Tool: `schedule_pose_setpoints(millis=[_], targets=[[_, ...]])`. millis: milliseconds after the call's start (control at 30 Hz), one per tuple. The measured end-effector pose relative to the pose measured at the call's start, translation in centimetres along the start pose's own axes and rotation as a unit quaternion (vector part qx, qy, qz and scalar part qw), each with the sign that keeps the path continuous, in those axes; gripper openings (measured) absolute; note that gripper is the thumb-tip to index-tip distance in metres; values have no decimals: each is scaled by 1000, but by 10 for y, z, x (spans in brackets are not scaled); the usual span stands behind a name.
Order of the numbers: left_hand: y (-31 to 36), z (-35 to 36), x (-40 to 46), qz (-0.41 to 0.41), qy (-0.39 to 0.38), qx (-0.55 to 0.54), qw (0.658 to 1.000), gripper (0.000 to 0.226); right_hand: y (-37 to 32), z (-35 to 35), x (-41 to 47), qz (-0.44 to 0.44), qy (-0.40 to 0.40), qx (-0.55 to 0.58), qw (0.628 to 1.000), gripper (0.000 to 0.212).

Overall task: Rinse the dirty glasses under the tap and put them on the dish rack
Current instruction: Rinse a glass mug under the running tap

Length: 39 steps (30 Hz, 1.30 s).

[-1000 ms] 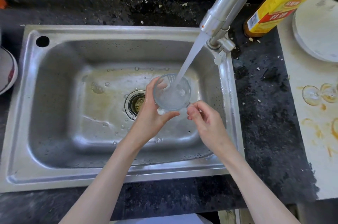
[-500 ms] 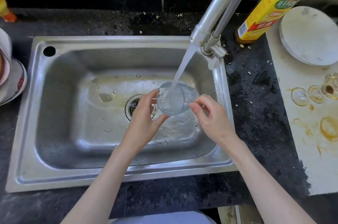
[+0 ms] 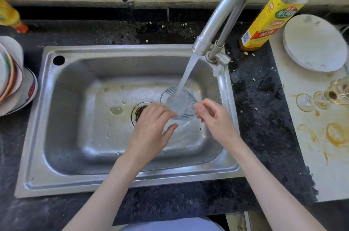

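Steel sink [image 3: 62, 117] basin: glass [image 3: 180, 104] tilting under tap [image 3: 222, 13] stream, filling. Left hand [image 3: 151, 132] gripping its near side, right hand [image 3: 215, 119] pinching its base end. Rinse seems under way; stained glasses [image 3: 321, 96] waiting on right board [image 3: 302, 136]; dish rack not in sight.

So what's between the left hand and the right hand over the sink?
In the head view, the clear glass sits between the left hand and right hand, tap water running into it.

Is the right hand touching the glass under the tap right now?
Touching. The head view shows the right hand's fingertips pinching the side of the glass while the water stream pours into it.
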<state>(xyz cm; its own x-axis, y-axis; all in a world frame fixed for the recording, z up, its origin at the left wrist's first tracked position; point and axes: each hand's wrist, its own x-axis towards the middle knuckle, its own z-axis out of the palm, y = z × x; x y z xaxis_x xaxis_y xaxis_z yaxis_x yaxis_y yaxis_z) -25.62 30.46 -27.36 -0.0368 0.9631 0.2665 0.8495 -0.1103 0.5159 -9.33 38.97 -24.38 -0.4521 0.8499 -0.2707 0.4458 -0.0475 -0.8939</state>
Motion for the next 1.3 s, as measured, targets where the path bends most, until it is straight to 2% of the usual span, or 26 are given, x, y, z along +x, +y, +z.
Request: schedule_pose_setpoints(millis=[67, 133, 233, 300, 367, 467, 533, 600, 633, 700, 767, 833, 900, 933, 967, 1033, 1067, 1100, 1167, 1200, 1300], targets=[[5, -2, 9, 23, -44, 46, 998, 23, -2, -1, -3, 15, -13, 39, 999, 29], [13, -8, 22, 32, -167, 77, 982, 28, -4, -1, -5, 23, -33, 52, 998, 29], [18, -13, 43, -8, -347, 121, 930, 36, -5, 1, -7, 21, -68, 39, 997, 28], [20, -14, 53, -27, -404, 116, 907, 33, -8, 3, -8, 11, -89, 24, 996, 28], [18, -11, 56, -54, -425, 85, 900, 31, -10, 5, -6, -6, -91, 3, 996, 29], [13, -9, 49, -87, -403, 26, 911, 30, -12, 7, -4, -18, -73, -13, 997, 26], [8, -9, 43, -102, -374, -41, 921, 33, -11, 9, -1, -2, -15, 41, 999, 21], [7, -10, 40, -146, -325, -119, 927, 32, -1, 9, 6, 83, 75, 154, 982, 25], [7, -10, 40, -168, -298, -161, 926, 29, 4, 10, 10, 141, 90, 195, 966, 35], [12, -12, 41, -206, -266, -251, 908, 27, 15, 16, 15, 240, 25, 264, 934, 51], [18, -13, 44, -249, -240, -345, 873, 27, 19, 23, 17, 273, -38, 374, 886, 53], [17, -14, 45, -299, -203, -431, 827, 26, 20, 27, 22, 246, -42, 433, 866, 57], [10, -14, 47, -337, -195, -498, 775, 30, 19, 29, 25, 199, -27, 443, 874, 60], [6, -14, 48, -347, -209, -543, 736, 35, 18, 30, 25, 174, -27, 438, 882, 63], [4, -13, 49, -350, -224, -607, 677, 41, 18, 31, 25, 157, -22, 430, 889, 63], [3, -11, 50, -341, -232, -740, 532, 50, 18, 31, 26, 150, 0, 409, 900, 59], [4, -10, 50, -332, -227, -779, 481, 49, 20, 30, 25, 146, 6, 400, 905, 55], [5, -9, 49, -326, -221, -799, 455, 47, 22, 29, 26, 138, 8, 394, 908, 51], [5, -7, 47, -320, -213, -813, 437, 48, 21, 26, 26, 126, -3, 384, 914, 45], [5, -6, 46, -323, -209, -809, 445, 47, 19, 24, 27, 121, -11, 381, 917, 42], [0, -6, 47, -380, -183, -742, 521, 29, 15, 23, 31, 134, 7, 382, 914, 28]])
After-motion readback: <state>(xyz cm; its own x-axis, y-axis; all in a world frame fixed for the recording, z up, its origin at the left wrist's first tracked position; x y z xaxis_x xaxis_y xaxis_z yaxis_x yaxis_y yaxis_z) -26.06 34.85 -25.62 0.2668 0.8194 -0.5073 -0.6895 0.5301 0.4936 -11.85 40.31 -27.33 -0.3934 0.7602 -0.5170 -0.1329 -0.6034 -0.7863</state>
